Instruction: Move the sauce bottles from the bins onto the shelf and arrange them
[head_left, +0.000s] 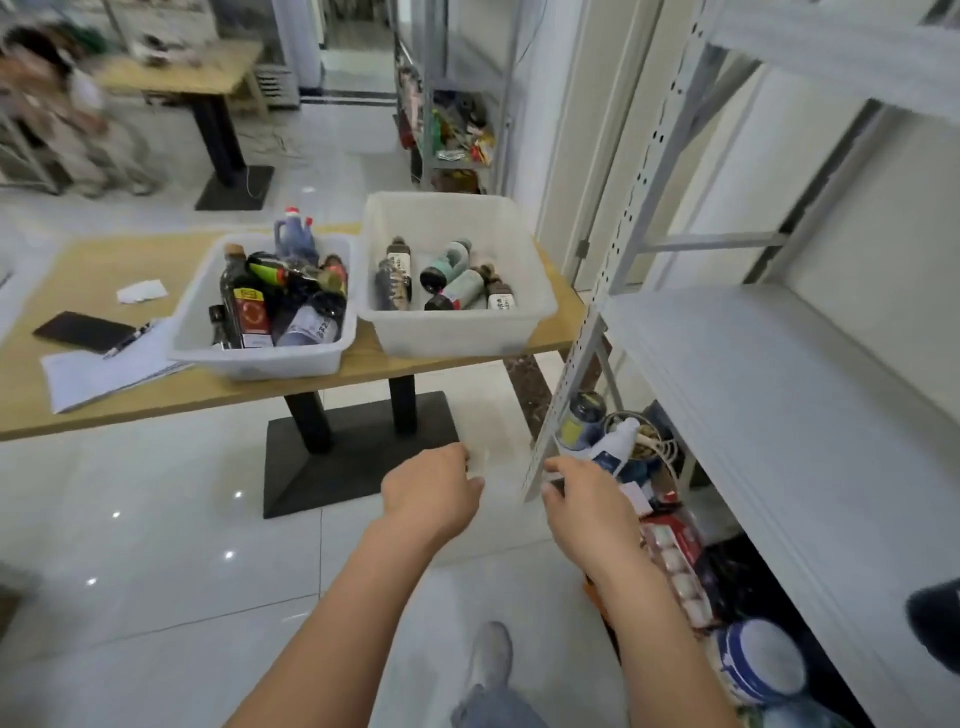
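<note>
Sauce bottles in two bins on the counter, both hands empty.

The left hand and right hand reach forward side by side over the floor tiles, fingers loosely bent, gripping nothing; the right one is near the shelf post. Bottles lie heaped in the left bin and the right bin, well apart from the hands. A dark bottle carries a red label under a yellow band; other labels are pale with dark characters, all too blurred to read. A phone and pen rest beside the left bin.
</note>
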